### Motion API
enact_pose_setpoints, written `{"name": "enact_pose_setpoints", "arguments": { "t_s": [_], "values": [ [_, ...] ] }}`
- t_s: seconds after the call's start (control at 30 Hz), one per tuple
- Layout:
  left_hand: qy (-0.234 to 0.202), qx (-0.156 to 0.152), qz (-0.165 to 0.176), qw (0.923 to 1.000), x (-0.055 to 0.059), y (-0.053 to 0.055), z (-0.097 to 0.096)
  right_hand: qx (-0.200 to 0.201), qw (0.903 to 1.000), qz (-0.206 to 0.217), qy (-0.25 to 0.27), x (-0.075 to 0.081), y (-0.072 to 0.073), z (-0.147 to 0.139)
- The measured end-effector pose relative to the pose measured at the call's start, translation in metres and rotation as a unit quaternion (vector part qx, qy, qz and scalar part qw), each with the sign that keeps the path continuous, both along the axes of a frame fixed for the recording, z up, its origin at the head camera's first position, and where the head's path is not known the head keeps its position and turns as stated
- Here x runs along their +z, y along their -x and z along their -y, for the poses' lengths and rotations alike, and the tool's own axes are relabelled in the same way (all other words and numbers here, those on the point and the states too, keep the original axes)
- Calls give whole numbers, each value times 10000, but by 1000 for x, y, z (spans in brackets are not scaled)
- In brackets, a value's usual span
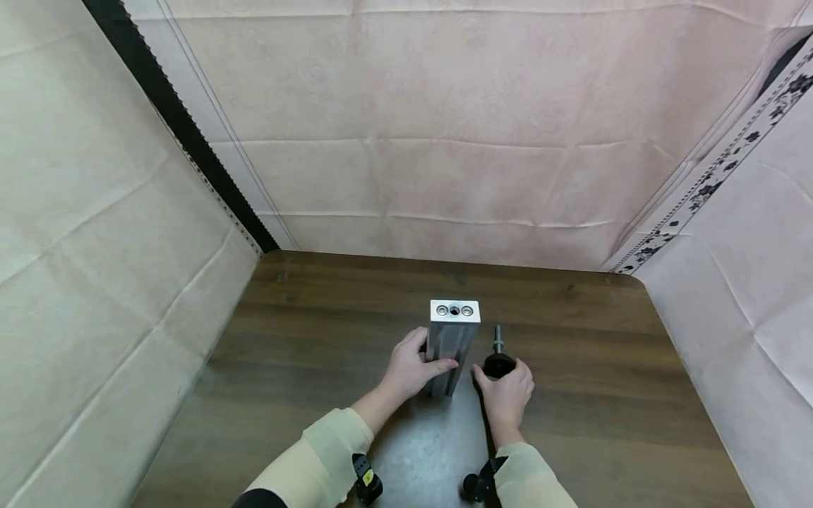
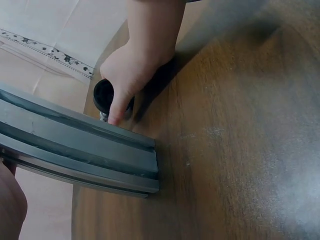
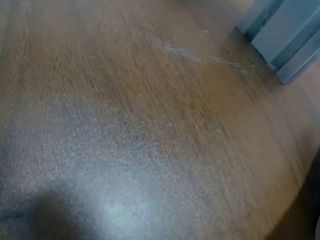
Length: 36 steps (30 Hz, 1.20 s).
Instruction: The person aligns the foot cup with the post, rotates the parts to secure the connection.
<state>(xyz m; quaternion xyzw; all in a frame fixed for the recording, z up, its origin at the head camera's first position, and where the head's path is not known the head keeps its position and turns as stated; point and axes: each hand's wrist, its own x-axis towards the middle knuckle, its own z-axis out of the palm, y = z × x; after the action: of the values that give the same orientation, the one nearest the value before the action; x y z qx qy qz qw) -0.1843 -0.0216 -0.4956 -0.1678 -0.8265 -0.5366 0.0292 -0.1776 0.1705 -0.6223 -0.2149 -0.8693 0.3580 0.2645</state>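
A silver aluminium profile (image 1: 452, 339) with slotted sides stands upright on the wooden table, three round holes in its top end. My left hand (image 1: 406, 367) grips it from the left, thumb across the near face. Just to the right, my right hand (image 1: 508, 398) holds a levelling foot (image 1: 499, 363) by its round black base, the threaded metal stud pointing up. In the left wrist view, the thumb of the right hand (image 2: 130, 70) lies along the black base (image 2: 102, 95). Only the lower end of the profile (image 3: 287, 37) shows in the right wrist view.
The brown wood-grain table (image 1: 305, 339) is bounded by pale cloth hangings at the back (image 1: 444, 176), left (image 1: 114, 247) and right (image 1: 730, 282). A glossy reflection lies on the wood between the forearms. Both wrists wear black straps with small devices.
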Motion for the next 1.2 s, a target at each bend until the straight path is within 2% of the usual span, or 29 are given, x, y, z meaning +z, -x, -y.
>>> {"name": "enact_pose_setpoints", "arguments": {
  "t_s": [0.23, 0.37, 0.47, 0.63, 0.73, 0.83, 0.97, 1.2],
  "values": [
    [-50, -28, 33, 10000, -3, -3, 0, -240, 9993, 277, 76, -3, 1, 1],
    [-10, -6, 80, 10000, -4, -5, 1, -211, 9994, 154, 233, -4, 1, -2],
    [27, 12, 99, 9999, -3, -5, 1, -166, 9989, 35, 448, -2, 0, -7],
    [25, 40, 2, 10000, -4, -3, 1, 2, 9944, 400, 974, 5, -5, -19],
    [8, 12, -42, 10000, -4, -2, 0, -6, 9910, 445, 1261, 12, -8, -26],
    [-80, -42, -54, 9999, -4, -2, 0, -98, 9904, 118, 1374, 22, -8, -33],
    [-161, -15, -97, 9998, -3, -2, 0, -64, 9924, -286, 1193, 40, -3, -39],
    [-10, 49, -154, 9999, -4, -1, 3, 243, 9949, -461, 862, 68, 4, -45]
  ]
}}
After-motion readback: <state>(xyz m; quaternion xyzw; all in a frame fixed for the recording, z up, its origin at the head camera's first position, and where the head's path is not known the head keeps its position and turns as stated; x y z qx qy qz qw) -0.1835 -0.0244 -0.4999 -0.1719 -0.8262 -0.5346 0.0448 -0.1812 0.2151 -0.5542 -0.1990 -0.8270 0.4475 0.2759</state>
